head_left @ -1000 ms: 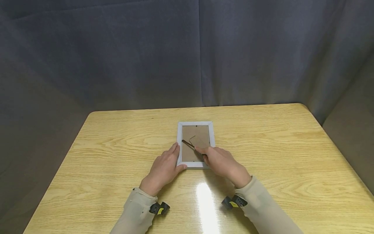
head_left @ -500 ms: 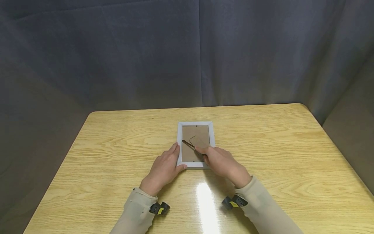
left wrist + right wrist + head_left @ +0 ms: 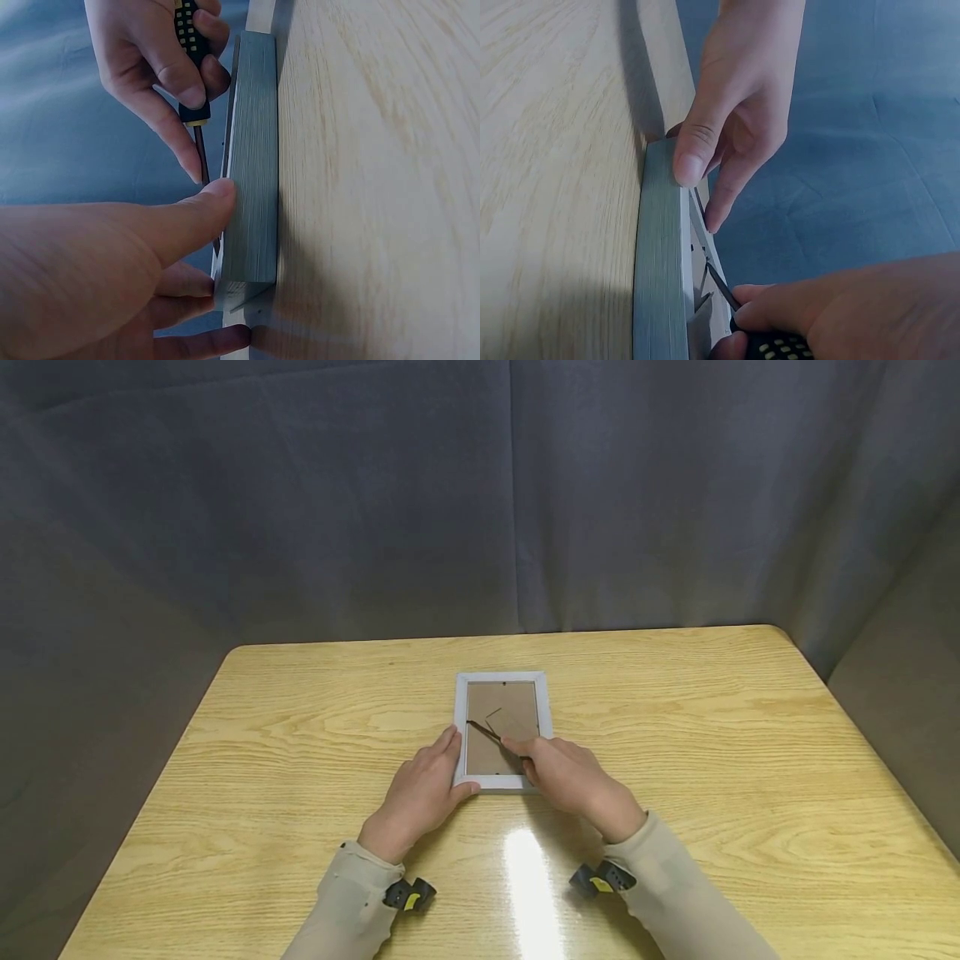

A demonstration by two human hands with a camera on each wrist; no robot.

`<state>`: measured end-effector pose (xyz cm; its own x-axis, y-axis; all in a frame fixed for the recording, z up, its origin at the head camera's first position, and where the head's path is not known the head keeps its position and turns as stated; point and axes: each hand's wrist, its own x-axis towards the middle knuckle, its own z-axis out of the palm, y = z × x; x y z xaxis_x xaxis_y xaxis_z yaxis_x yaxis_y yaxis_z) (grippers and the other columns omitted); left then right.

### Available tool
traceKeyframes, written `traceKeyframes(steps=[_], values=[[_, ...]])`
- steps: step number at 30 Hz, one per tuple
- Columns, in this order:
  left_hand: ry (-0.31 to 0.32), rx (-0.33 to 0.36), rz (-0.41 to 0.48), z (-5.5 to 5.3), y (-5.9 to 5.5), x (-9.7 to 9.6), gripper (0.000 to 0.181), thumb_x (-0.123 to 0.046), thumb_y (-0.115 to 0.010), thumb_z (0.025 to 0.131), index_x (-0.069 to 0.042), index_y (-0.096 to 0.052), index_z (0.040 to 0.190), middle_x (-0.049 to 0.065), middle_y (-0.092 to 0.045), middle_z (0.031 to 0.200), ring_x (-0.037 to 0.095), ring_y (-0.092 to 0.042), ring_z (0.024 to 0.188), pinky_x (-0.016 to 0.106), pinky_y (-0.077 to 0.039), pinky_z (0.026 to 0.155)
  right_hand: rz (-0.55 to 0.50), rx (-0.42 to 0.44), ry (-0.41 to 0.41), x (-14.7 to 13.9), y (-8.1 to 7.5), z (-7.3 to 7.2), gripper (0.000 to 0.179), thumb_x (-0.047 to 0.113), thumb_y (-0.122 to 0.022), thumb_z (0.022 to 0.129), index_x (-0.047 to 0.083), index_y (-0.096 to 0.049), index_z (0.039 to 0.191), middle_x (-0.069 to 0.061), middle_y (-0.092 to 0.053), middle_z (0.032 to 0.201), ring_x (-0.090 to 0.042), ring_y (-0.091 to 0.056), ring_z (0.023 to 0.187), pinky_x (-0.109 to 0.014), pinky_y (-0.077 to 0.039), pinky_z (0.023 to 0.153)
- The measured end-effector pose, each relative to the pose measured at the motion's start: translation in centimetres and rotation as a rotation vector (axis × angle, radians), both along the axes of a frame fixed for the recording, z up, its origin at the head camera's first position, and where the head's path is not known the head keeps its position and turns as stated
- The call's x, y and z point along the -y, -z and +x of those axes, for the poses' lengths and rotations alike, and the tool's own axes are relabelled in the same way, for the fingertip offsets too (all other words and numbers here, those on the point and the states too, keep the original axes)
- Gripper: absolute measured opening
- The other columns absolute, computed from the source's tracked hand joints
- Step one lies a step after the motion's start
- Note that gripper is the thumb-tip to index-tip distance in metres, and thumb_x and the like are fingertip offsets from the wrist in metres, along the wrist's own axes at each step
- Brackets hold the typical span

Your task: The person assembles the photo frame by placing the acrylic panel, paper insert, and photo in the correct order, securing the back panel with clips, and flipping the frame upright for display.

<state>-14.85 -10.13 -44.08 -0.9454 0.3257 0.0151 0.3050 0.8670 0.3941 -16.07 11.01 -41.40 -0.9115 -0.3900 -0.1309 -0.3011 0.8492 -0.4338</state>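
A pale grey picture frame [image 3: 546,702] lies face down on the table, its brown backing board [image 3: 483,760] upward. My left hand [image 3: 416,789] holds the frame's near left corner, the thumb on the near side and the other fingers along the left side. In my right hand [image 3: 573,777] I grip a screwdriver [image 3: 193,52] by its black handle with yellow dots. Its dark shaft slants across the board, and the tip meets the left inner edge of the frame, near a small dark tab. In the head view the right hand hides most of the handle.
Small dark tabs stand along the frame's inner edges. A flap [image 3: 701,322] rises from the backing board near the screwdriver. The wooden table [image 3: 300,735] reaches back to a dark grey curtain [image 3: 375,510]. Cameras are strapped to both wrists.
The screwdriver's shaft has tilted or turned very slightly, and my right hand has shifted a touch with it. The left hand and the picture frame have stayed in place.
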Motion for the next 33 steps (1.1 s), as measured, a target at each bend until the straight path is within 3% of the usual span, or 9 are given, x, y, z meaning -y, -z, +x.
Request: traceKeyframes(steps=[4,12,15,20,27,33], values=[[0.001,-0.001,-0.007,0.0,-0.1,0.0,0.081,-0.037,-0.075,0.090,0.008,-0.042,0.149,0.024,-0.039,0.159,0.045,-0.055,0.132,0.056,-0.051,0.101,0.005,0.005,0.003,0.0,-0.1,0.0,0.045,0.005,-0.055,0.101,0.017,-0.058,0.144,-0.014,-0.067,0.082,-0.015,-0.036,0.053,-0.028,-0.034,0.047],[-0.009,0.007,-0.019,-0.1,-0.2,0.0,0.082,-0.038,-0.075,0.090,0.007,-0.041,0.150,0.023,-0.038,0.160,0.044,-0.054,0.133,0.056,-0.051,0.101,-0.003,0.002,0.004,0.1,-0.2,0.0,0.046,0.005,-0.055,0.101,0.018,-0.058,0.145,-0.019,-0.073,0.106,-0.017,-0.043,0.056,-0.029,-0.037,0.049],[-0.009,0.006,-0.021,0.0,-0.2,-0.1,0.082,-0.038,-0.075,0.090,0.008,-0.041,0.150,0.023,-0.038,0.159,0.045,-0.054,0.133,0.056,-0.052,0.101,-0.016,0.007,0.008,0.0,-0.1,-0.1,0.045,0.006,-0.054,0.101,0.018,-0.058,0.145,-0.016,-0.071,0.093,-0.016,-0.042,0.055,-0.028,-0.038,0.049],[-0.005,-0.010,-0.025,0.0,-0.2,-0.1,0.081,-0.038,-0.075,0.090,0.007,-0.043,0.149,0.023,-0.040,0.159,0.044,-0.056,0.131,0.055,-0.052,0.099,-0.054,-0.010,0.017,-0.5,-0.2,-0.2,0.042,0.009,-0.052,0.102,0.017,-0.059,0.143,-0.006,-0.056,0.068,-0.013,-0.039,0.052,-0.027,-0.036,0.047],[-0.021,-0.011,-0.028,0.1,-0.2,-0.2,0.081,-0.039,-0.075,0.089,0.006,-0.044,0.149,0.022,-0.041,0.158,0.043,-0.057,0.130,0.055,-0.053,0.096,-0.091,-0.058,0.046,-1.4,-0.5,-0.6,0.043,0.009,-0.051,0.103,0.018,-0.057,0.145,-0.002,-0.045,0.064,-0.012,-0.039,0.050,-0.026,-0.035,0.047],[-0.031,-0.004,-0.037,0.1,-0.3,-0.2,0.081,-0.040,-0.075,0.089,0.006,-0.044,0.148,0.021,-0.040,0.159,0.043,-0.057,0.130,0.056,-0.052,0.098,-0.112,-0.031,0.076,-2.2,-0.7,-0.9,0.046,0.014,-0.056,0.103,0.016,-0.053,0.149,-0.002,-0.044,0.064,-0.012,-0.040,0.050,-0.026,-0.035,0.047]])
